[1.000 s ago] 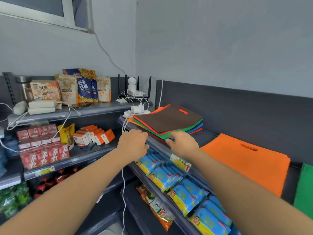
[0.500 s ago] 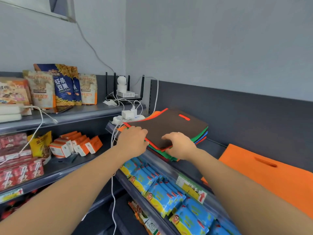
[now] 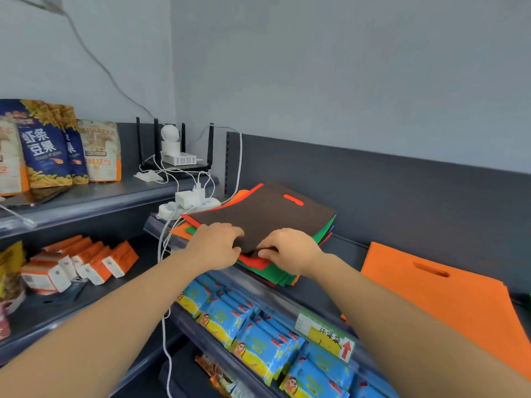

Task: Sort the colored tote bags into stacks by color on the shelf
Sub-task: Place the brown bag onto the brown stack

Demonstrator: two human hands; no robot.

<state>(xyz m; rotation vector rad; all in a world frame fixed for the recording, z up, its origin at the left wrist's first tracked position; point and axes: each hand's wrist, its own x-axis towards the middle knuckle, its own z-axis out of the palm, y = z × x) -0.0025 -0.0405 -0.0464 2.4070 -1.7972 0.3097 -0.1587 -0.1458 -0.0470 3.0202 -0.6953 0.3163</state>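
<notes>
— What have you got hold of?

— The brown tote bag (image 3: 258,216), the top one of the mixed pile (image 3: 290,271) on the shelf (image 3: 339,285). It lies flat, and a red layer shows through its handle slot. My left hand (image 3: 214,245) is pressed palm-down on its near left edge, fingers curled over the fabric. My right hand (image 3: 290,249) is pinching the near corner, thumb under, fingers on top, so that corner is lifted a little off the red bag (image 3: 253,261) beneath.

— And under that?

— Green, orange and a sliver of blue edges fan out below the red one, all skewed against each other. The pile sits at the left end of the shelf, just beside a white power strip (image 3: 186,203) with chargers plugged in.

— Any sorted stacks?

— To the right, well apart from the pile, an orange stack (image 3: 448,300) lies flat on the same shelf, handle slot facing up.

— What else is around?

— A price label (image 3: 326,334) with a red arrow clips to the shelf's front rail. Below it, blue and yellow packets (image 3: 258,337) stand in rows. In the corner behind the pile are a router (image 3: 178,160) with black antennas and a small white camera. Left of that, snack bags (image 3: 46,145) stand on the upper shelf, and orange and white boxes (image 3: 80,264) lie on the one below.
</notes>
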